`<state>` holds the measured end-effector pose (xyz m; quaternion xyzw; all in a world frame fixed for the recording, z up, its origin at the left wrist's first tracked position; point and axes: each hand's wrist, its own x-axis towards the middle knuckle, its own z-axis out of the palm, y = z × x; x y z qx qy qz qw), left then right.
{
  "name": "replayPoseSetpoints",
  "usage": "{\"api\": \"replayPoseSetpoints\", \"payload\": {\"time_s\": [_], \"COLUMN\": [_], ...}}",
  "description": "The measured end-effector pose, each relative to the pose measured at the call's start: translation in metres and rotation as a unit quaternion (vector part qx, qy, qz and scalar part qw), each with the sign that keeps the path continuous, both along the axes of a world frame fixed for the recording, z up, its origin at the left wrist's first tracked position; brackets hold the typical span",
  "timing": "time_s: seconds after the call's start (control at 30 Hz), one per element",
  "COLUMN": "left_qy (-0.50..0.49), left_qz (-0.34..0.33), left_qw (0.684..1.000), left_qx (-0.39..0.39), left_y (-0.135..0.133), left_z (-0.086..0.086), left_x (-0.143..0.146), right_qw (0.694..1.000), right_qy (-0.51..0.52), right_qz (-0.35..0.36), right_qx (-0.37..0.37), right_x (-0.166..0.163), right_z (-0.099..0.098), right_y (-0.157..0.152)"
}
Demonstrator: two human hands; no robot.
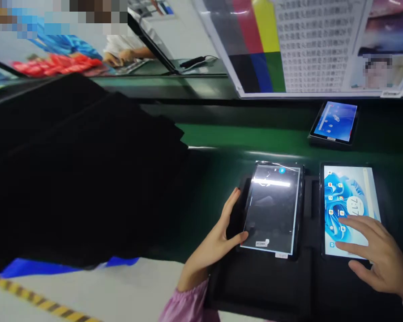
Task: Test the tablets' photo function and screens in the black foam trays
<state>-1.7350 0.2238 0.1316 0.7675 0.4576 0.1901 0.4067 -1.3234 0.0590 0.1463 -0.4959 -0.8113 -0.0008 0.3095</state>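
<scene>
Two tablets lie face up side by side in a black tray [262,281]. The left tablet [272,210] has a mostly dark screen with a bright light reflection and a small label near its lower edge. My left hand [218,237] rests at its left side, fingers spread, the thumb touching the lower left corner. The right tablet [332,188] shows a light home screen with blue swirls, app icons and a clock. Over its lower part is my right hand [378,250], fingers apart, fingertips at or just above the screen; contact cannot be made out.
Behind the tray, a third tablet [336,120] with a blue screen lies on the green bench [238,136]. A test chart [255,44] with colour blocks and text stands at the back. Black cloth [77,179] covers the left side. People's hands [124,57] work beyond, near red items [57,65].
</scene>
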Motion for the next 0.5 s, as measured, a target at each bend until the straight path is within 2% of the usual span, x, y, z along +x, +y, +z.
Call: {"api": "replayPoseSetpoints", "payload": {"time_s": [0.13,0.23,0.4,0.5], "left_qy": [0.006,0.004,-0.005,-0.021], "left_qz": [0.017,0.031,0.058,0.081], "left_qw": [1.000,0.999,0.998,0.996], "left_qx": [-0.005,0.003,0.011,-0.001], "left_y": [-0.0003,0.0018,0.0029,0.0037], "left_z": [0.0005,-0.0015,-0.0021,-0.0019], "left_x": [-0.0025,-0.0033,-0.0051,-0.0071], "right_qw": [0.999,0.999,0.999,0.997], "right_qy": [-0.005,0.005,0.020,0.019], "right_qz": [-0.017,-0.023,0.004,-0.007], "right_qx": [-0.037,-0.036,0.031,0.070], "right_x": [-0.0112,-0.0121,-0.0036,-0.0059], "right_z": [0.0017,0.0033,0.0073,0.0098], "right_y": [-0.0005,0.0006,0.0021,0.0008]}}
